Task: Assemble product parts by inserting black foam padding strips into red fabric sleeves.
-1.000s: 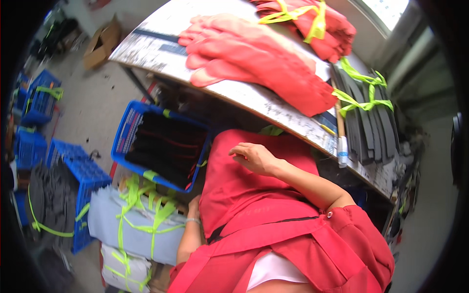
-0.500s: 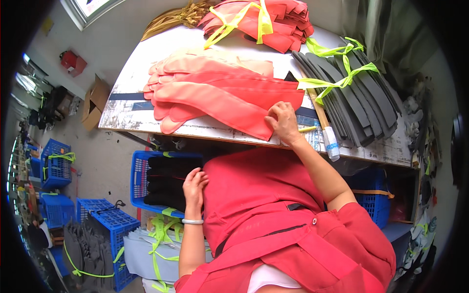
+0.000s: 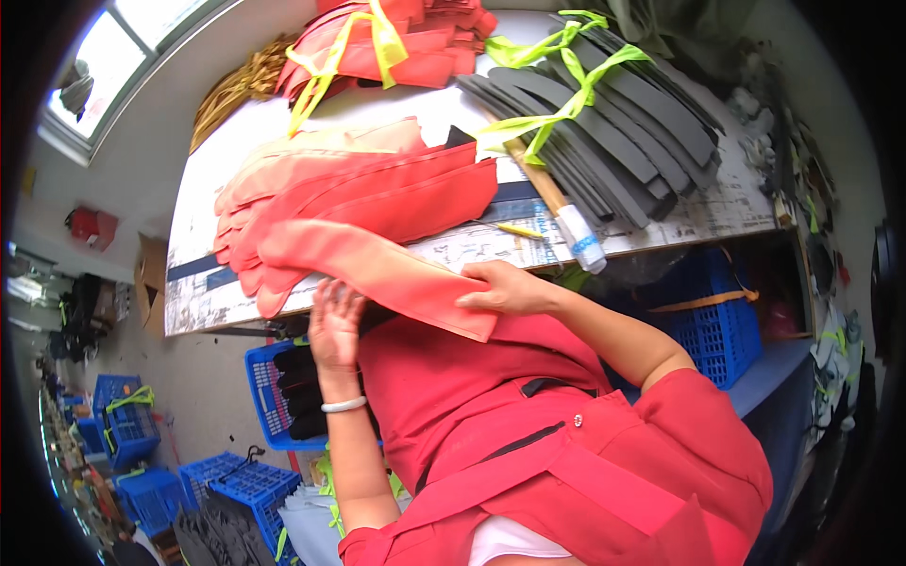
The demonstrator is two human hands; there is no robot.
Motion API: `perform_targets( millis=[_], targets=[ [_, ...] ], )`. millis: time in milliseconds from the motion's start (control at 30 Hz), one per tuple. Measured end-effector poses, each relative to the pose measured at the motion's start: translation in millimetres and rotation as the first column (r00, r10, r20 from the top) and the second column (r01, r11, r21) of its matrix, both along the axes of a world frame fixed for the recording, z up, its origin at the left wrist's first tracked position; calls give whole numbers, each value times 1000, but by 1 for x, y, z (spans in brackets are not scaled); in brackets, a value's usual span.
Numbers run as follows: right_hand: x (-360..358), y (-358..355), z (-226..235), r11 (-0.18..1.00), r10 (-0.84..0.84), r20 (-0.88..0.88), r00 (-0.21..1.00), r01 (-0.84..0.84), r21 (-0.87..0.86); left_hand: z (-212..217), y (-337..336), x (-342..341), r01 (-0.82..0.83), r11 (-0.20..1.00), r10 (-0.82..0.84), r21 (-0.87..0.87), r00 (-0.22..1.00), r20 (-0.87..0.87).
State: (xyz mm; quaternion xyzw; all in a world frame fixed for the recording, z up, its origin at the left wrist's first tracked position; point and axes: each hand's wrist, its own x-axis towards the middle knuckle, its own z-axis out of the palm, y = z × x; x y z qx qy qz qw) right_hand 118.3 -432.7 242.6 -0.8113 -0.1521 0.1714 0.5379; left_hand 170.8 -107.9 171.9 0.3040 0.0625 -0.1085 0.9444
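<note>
A workshop for cut sheet goods, by the look of it — a scuffed worktable (image 3: 717, 203) spans the upper half, bearing loose red pieces (image 3: 377, 193) and a tied grey bundle (image 3: 618, 127). Blue plastic crates (image 3: 132, 429) crowd the floor (image 3: 212, 401) at lower left.

Two hands (image 3: 507, 289); one held red strip (image 3: 387, 274); one grey bundle (image 3: 613, 137); one bracelet (image 3: 343, 405)
</note>
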Motion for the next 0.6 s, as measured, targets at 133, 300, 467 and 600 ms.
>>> perform_targets(
  millis=[133,300,467,600],
  targets=[
    [-42,-62,-14,974,20,-435,900,81,211,-3,7,15,-40,982,42,186,999,-8],
    [-56,-72,-25,925,-123,-436,891,262,275,-20,-23,23,109,899,-131,425,991,21],
    [-70,-124,14,947,-320,-136,938,313,-67,-10,-13,44,-40,956,73,290,992,-104],
    [-66,-181,29,370,-301,716,630,769,-521,-37,20,48,-79,901,89,427,996,-5]
  ],
)
